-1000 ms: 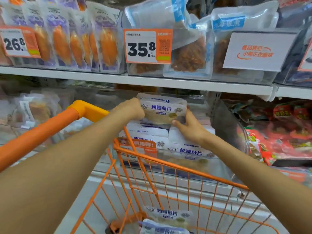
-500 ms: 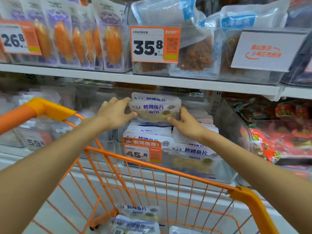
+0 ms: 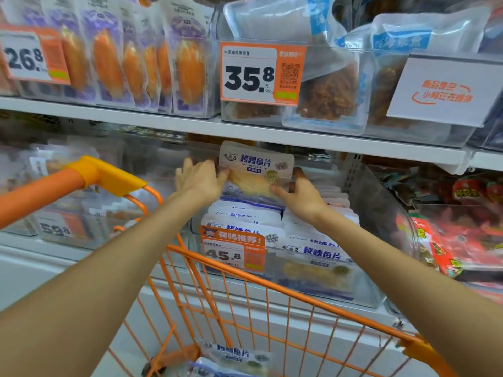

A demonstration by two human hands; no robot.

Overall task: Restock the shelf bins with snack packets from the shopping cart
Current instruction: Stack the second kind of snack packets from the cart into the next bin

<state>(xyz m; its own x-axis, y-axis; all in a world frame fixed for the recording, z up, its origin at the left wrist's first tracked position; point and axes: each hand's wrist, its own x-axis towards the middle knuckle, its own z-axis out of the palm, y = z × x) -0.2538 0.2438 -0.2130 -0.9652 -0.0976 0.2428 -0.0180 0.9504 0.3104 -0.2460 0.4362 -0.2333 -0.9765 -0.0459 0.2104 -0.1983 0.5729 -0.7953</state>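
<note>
With our left hand (image 3: pixel 200 179) and right hand (image 3: pixel 300 195) pinching a fish packet (image 3: pixel 257 170) upright above the clear bin (image 3: pixel 364 292), we should lower it squarely behind the packed rows.

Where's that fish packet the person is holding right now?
The fish packet is held upright between the left hand and right hand, above the clear bin, just under the white shelf.

Just above both grips the upper shelf (image 3: pixel 245 133) caps the opening. Below them stacked packets (image 3: pixel 245 216) fill the clear bin (image 3: pixel 367 295). The cart rim (image 3: pixel 272 281) crosses beneath the forearms, its handle (image 3: pixel 106 175) left of them.
</note>
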